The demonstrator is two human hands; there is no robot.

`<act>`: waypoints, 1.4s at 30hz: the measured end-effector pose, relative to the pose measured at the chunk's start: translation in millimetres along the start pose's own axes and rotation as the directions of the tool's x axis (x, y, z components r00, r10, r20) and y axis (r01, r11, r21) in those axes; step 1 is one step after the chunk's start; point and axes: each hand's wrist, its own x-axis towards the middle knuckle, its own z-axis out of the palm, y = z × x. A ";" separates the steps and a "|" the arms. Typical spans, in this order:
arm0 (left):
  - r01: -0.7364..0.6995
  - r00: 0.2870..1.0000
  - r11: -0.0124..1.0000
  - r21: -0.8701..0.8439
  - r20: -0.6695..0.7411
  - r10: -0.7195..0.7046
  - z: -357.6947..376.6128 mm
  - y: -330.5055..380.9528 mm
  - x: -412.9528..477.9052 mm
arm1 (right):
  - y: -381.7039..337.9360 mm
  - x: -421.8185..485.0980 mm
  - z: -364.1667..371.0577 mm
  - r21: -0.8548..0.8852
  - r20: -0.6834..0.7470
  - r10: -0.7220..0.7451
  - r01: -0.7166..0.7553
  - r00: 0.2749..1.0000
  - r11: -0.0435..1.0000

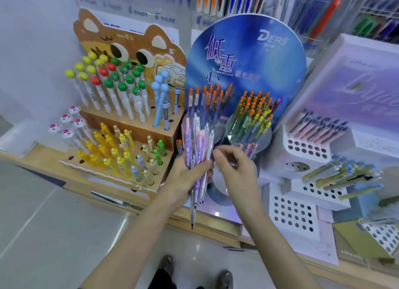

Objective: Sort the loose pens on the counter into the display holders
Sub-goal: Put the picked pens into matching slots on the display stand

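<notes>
My left hand (187, 176) grips a bundle of several pastel pink, purple and clear pens (198, 146), held upright in front of the blue round display holder (246, 57). Their tips hang below my palm, over the counter edge. My right hand (235, 165) sits just right of the bundle, with thumb and forefinger pinching at one pen's upper part. Behind my hands, the blue holder carries orange-capped pens (254, 107) in clear tubes.
A brown cat-faced cardboard stand (129, 126) with fruit-topped and yellow pens fills the left. White tiered holders (302, 150) with round holes and several pens stand on the right. The wooden counter edge (207, 224) runs below. My feet show on the floor.
</notes>
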 end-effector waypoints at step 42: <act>0.222 0.971 0.972 0.073 -0.111 -0.213 -19.4 -7.7 -17.0 | 5.2 9.6 -23.4 0.242 -0.068 0.166 -0.145 0.984 0.959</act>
